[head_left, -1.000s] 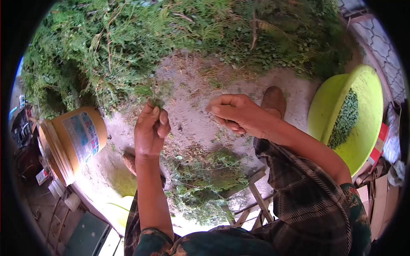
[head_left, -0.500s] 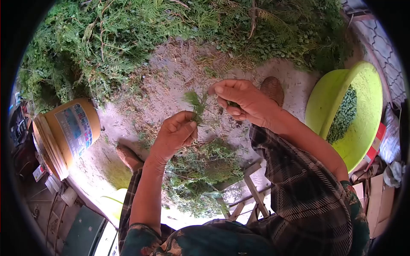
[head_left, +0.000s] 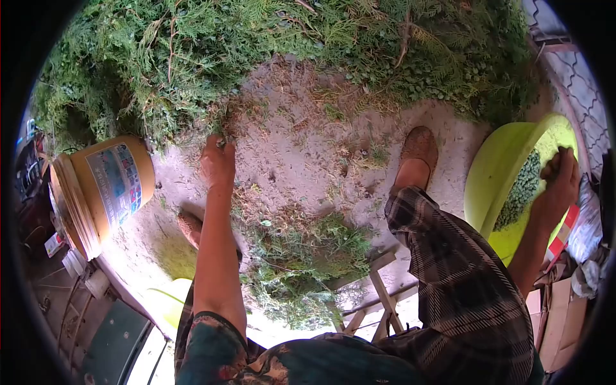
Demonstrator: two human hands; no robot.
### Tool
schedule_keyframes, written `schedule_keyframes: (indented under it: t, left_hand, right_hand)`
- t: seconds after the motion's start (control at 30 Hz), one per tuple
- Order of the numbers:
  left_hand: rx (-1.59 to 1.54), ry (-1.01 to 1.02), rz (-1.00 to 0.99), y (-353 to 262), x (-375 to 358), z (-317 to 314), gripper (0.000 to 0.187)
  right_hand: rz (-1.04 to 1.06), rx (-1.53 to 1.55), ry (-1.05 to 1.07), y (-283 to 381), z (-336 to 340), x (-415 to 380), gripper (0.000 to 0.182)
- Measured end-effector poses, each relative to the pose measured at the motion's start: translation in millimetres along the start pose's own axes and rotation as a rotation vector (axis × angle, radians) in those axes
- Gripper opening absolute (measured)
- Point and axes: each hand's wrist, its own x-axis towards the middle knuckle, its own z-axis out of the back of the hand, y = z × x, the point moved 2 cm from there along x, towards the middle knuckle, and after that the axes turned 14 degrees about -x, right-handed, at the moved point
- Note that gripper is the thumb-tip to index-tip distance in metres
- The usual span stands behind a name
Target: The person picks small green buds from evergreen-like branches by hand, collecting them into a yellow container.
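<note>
My left hand (head_left: 218,162) reaches forward to the near edge of the big heap of cut evergreen branches (head_left: 256,38). Its fingers are curled together; what they hold, if anything, I cannot make out. Off to the right, my right hand (head_left: 559,183) is over the lime-green basin (head_left: 494,154), near its far rim. Those fingers are also curled in, and their contents are hidden. Inside the tilted basin lies a mound of small pale-green cones or berries (head_left: 518,192).
A yellow-tan bucket (head_left: 138,170) with a printed label stands at left. Loose evergreen sprigs (head_left: 308,247) lie between my feet, beside a wooden frame (head_left: 382,289). My brown shoe (head_left: 420,146) rests on the debris-strewn floor. Cardboard (head_left: 564,314) is at lower right.
My hands were close together in front of me, the left pinching a small green sprig. Now they are far apart: the left has moved forward to the heap, the right over to the basin.
</note>
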Motion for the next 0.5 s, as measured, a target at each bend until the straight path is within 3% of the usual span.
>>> schedule_keyframes:
  t: [0.03,0.1,0.13,0.2,0.23,0.27,0.3,0.33,0.4,0.43,0.47,0.5]
  left_hand:
    - [0.001,0.001,0.002,-2.8,1.1,-0.5,0.029]
    - [0.045,-0.035,0.077,-8.8,0.8,-1.2,0.029]
    - [0.047,-0.034,0.082,-6.0,2.3,-3.4,0.029]
    - [0.032,-0.009,0.066,0.0,7.2,-6.9,0.028]
    - [0.035,-0.005,0.058,-0.9,7.5,-7.2,0.028]
    - [0.056,-0.006,0.034,-2.4,7.5,-7.0,0.027]
    - [0.076,-0.012,0.011,-3.9,8.3,-6.1,0.026]
    - [0.073,-0.019,0.005,1.4,9.6,-6.4,0.026]
    - [-0.329,0.042,0.29,22.5,8.6,-6.4,0.023]
    - [-0.327,0.038,0.284,20.3,5.6,0.4,0.023]
    - [-0.799,0.115,0.429,16.6,-0.9,5.0,0.023]
    - [-1.273,0.196,0.568,11.7,-6.2,6.3,0.024]
  right_hand:
    - [0.13,-0.324,-0.161,-6.5,9.2,3.0,0.025]
    - [0.638,-0.92,-0.164,-37.2,33.2,12.6,0.025]
    - [0.639,-0.92,-0.159,-11.9,21.3,-0.4,0.025]
    - [0.389,-0.455,-0.071,40.8,-6.6,-37.6,0.023]
    - [0.228,-0.127,0.197,45.6,-22.0,-53.2,0.024]
    - [0.289,0.075,0.551,53.2,-39.4,-69.0,0.024]
    - [0.539,0.0,0.724,56.7,-60.3,-81.3,0.021]
    - [0.622,0.111,0.921,81.1,-89.8,-95.7,0.016]
    - [0.655,0.121,1.075,65.5,-137.5,-113.6,0.013]
    - [0.526,0.111,1.137,50.4,-157.1,-122.3,0.013]
    - [0.394,0.099,1.197,34.3,-173.8,-131.1,0.013]
    - [0.394,0.103,1.195,18.7,-186.7,-136.7,0.013]
